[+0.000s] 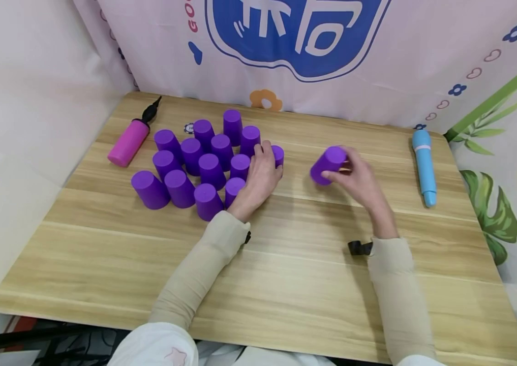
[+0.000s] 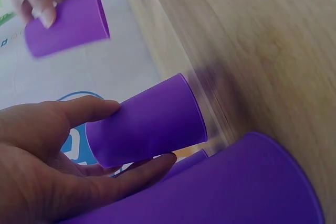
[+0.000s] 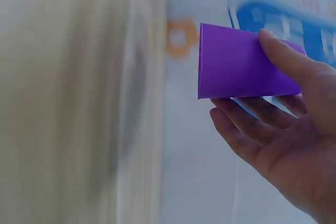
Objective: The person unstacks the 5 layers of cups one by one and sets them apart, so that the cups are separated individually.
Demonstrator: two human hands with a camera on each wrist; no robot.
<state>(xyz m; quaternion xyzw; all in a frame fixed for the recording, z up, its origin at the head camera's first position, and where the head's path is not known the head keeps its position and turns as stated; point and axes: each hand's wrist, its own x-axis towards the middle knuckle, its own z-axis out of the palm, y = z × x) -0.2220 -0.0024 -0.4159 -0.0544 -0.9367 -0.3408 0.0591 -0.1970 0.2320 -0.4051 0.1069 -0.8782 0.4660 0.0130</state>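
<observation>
My right hand (image 1: pixel 361 180) holds an upside-down purple cup (image 1: pixel 329 165), which leans a little in the air over the right half of the table. Thumb on one side and fingers on the other, it grips that cup (image 3: pixel 247 64) in the right wrist view. At the right edge of a group of upside-down purple cups (image 1: pixel 210 170), my left hand (image 1: pixel 263 173) has its thumb and fingers around another purple cup (image 1: pixel 278 155). The left wrist view shows this held cup (image 2: pixel 149 121) with its rim close over the wood, beside a nearer cup (image 2: pixel 252 182).
The wooden table (image 1: pixel 295 274) reaches back to a printed curtain (image 1: pixel 157 56). A pink hand pump (image 1: pixel 129 142) with a black nozzle lies at the left back. Near the right edge lies a light blue tube-shaped thing (image 1: pixel 425 168). A small round token (image 1: pixel 188 128) lies behind the cups.
</observation>
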